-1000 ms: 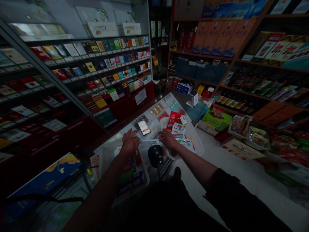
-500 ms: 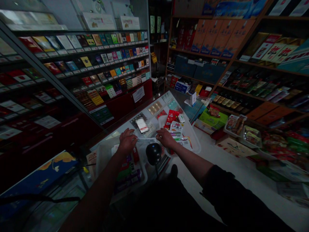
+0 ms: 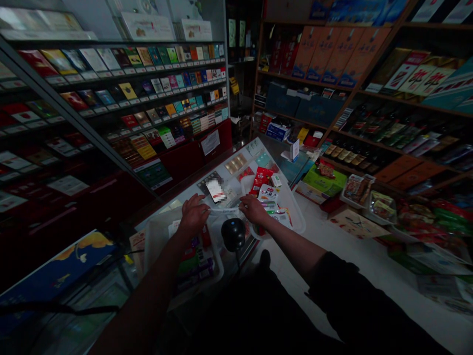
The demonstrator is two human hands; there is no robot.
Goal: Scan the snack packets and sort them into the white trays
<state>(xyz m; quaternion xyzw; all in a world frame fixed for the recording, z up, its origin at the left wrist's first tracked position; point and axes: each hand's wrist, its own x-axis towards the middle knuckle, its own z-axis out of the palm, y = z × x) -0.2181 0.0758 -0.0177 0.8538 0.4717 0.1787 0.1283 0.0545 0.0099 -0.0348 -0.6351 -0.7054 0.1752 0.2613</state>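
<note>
Firstly, at far left stands a glass-fronted display case, its tiered shelves lined with cigarette packets above small price tags. In front of it, on the glass counter, sits a rectangular translucent plastic tray holding boxed goods in coloured wrappers. The left hand lies palm down over the far rim of this tray, fingers spread fairly wide. A thin pale translucent strip, possibly plastic, runs from that hand across to the other; whether either hand grips it cannot be determined. Directly below the strip, between the hands, stands a black domed barcode scanner on a short stem. The right hand is palm down with fingers drawn narrowly together at the strip's right end; any grip cannot be confirmed. It is just above a second translucent plastic tray, which holds red foil packets and white cartons. Further right, wooden shelving carries orange cartons and dark bottles. Trays of packaged snacks lie on the white tile floor.
</note>
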